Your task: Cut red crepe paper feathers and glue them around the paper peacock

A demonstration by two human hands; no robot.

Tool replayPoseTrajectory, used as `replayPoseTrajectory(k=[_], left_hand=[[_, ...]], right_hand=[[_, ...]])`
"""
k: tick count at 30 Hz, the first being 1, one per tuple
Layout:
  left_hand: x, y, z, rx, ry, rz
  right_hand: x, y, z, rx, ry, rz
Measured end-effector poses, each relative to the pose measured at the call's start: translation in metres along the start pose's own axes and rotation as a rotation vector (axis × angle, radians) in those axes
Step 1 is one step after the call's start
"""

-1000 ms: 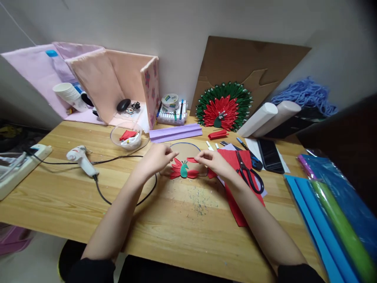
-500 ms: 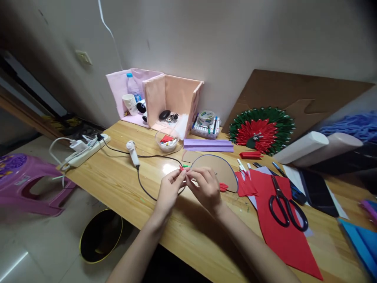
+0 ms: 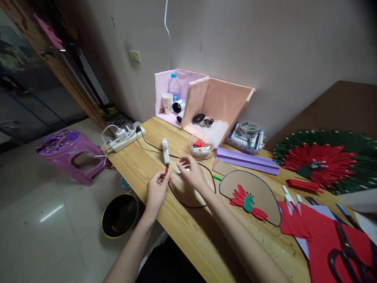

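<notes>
My left hand (image 3: 156,190) is closed in a pinch on a small red paper piece (image 3: 166,170), held just in front of the nozzle of a white glue gun (image 3: 165,150) lying on the wooden table (image 3: 141,167). My right hand (image 3: 191,173) hovers open beside it, fingers spread, above the gun's black cable (image 3: 188,204). To the right lies a half-round cardboard piece (image 3: 253,192) with red paper petals and a green bird shape (image 3: 247,202) stuck on it.
A clear bowl (image 3: 201,145) with red scraps, a purple folded sheet (image 3: 246,160), a marker box and tape (image 3: 247,133) sit behind. Red paper (image 3: 324,236) and scissors (image 3: 347,255) lie at right; a finished red-green fan (image 3: 321,159) stands there. A power strip (image 3: 123,139), purple stool (image 3: 66,151) and bin (image 3: 119,214) are left.
My view swung left. My left hand carried the small red piece from the cardboard over to the glue gun, and my right hand let go and opened beside it.
</notes>
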State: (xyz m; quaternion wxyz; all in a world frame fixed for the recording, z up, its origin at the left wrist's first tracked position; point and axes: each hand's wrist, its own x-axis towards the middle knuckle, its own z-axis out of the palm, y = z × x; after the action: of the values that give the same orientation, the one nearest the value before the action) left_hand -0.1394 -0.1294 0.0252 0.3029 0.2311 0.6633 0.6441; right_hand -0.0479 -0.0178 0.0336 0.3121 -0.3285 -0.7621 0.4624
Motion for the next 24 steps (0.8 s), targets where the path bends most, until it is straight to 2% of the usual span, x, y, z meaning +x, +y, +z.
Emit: replayPoseTrajectory(k=[2,5,7,9,12,15,17,19,21,24], left_hand=[[0.007,-0.004,-0.014,0.113,0.061,0.045],[0.016,-0.005,-0.029,0.23,0.117,0.085],[0.02,-0.002,-0.035,0.226,0.136,0.082],[0.023,0.002,-0.038,0.173,0.146,0.06],[0.027,0.006,-0.042,0.088,0.118,0.036],[0.03,0.006,-0.046,0.068,0.072,0.042],[0.031,0.006,-0.05,0.123,0.088,0.123],[0.032,0.008,-0.054,0.281,0.11,0.34],[0.032,0.012,-0.059,0.52,0.099,0.651],[0.035,0.019,-0.068,0.829,0.064,1.025]], right_hand=[[0.027,0.007,0.03,-0.092,-0.014,0.107],[0.055,0.011,0.066,-0.21,-0.013,0.111],[0.064,0.012,0.078,-0.2,-0.015,0.097],[0.065,0.011,0.078,-0.155,-0.023,0.082],[0.053,0.008,0.059,-0.063,-0.024,0.069],[0.031,0.002,0.024,0.107,-0.052,0.063],[0.011,-0.002,-0.003,0.25,-0.089,0.069],[-0.008,-0.003,-0.026,0.375,-0.148,0.092],[-0.026,-0.003,-0.043,0.408,-0.202,0.114],[-0.045,-0.004,-0.054,0.347,-0.225,0.141]])
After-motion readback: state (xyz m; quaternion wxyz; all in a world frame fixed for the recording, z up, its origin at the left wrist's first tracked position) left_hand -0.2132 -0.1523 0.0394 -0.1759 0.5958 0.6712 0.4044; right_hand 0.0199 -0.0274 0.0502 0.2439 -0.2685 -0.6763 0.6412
